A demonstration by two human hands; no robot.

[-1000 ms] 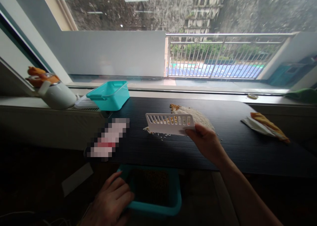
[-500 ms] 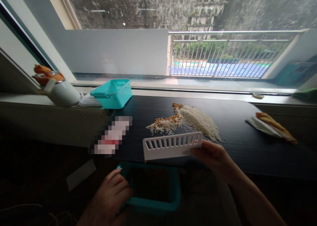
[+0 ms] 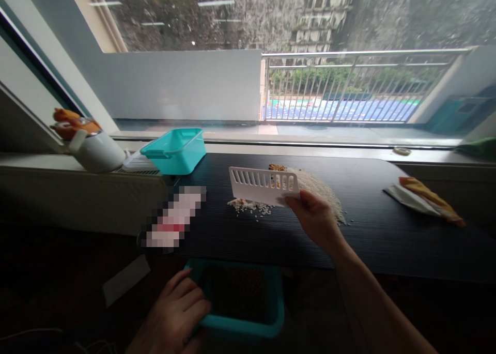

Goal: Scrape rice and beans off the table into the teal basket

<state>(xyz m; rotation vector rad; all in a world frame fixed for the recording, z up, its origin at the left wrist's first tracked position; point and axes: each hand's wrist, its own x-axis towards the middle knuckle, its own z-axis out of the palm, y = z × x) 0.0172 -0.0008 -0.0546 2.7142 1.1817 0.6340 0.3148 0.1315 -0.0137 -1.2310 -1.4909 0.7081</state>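
My right hand (image 3: 315,220) grips a white slotted plastic panel (image 3: 264,185) by its right end and holds it upright over the dark table (image 3: 387,230), just in front of a heap of white rice (image 3: 320,190) mixed with yellow beans (image 3: 276,167). A small patch of grains (image 3: 250,206) lies below the panel. My left hand (image 3: 176,317) holds the left rim of a teal bin (image 3: 240,299) below the table's front edge, with brownish grains inside it.
A second teal bin (image 3: 176,150) stands at the table's back left, beside a white pot with orange items (image 3: 91,147) on the sill. A blurred-out packet (image 3: 173,217) lies left of centre. A cloth with an orange item (image 3: 424,201) lies at right.
My right hand has carried the slotted panel from the table's front edge back up to the grain heap, where it hides most of the yellow beans. My left hand has stayed on the lower bin.
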